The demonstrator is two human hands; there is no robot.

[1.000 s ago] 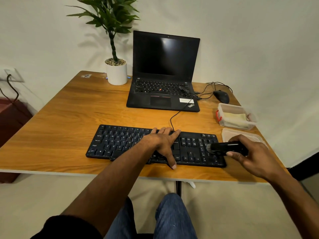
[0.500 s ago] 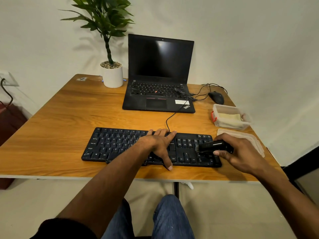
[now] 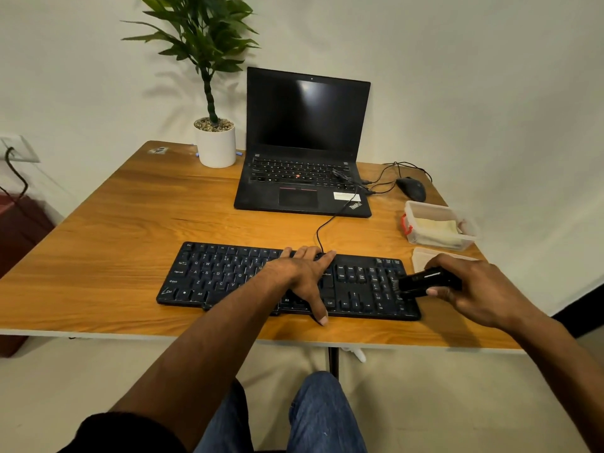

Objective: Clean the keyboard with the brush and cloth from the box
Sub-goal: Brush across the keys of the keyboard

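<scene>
The right hand [image 3: 483, 289] has its fingers curled round a short black plastic brush [image 3: 428, 282], the thumb under its near side; the bristled end points left and meets the keys at the right end of the flat black corded keyboard [image 3: 228, 273]. The left hand [image 3: 304, 273] lies palm-down on the keyboard's middle, fingers straight and spread toward the far edge, thumb reaching over the near edge onto the orange-brown wooden surface [image 3: 114, 230].

The keyboard sits near the surface's front edge, with bare wood to its left and behind it. Just right of it lies a pale plastic lid [image 3: 421, 256], partly hidden by the right hand. Behind that stands a clear plastic box [image 3: 438, 228] holding a folded pale-yellow cloth [image 3: 436, 227], close to the right edge.

Both forearms reach forward from below, the left angled inward.
</scene>
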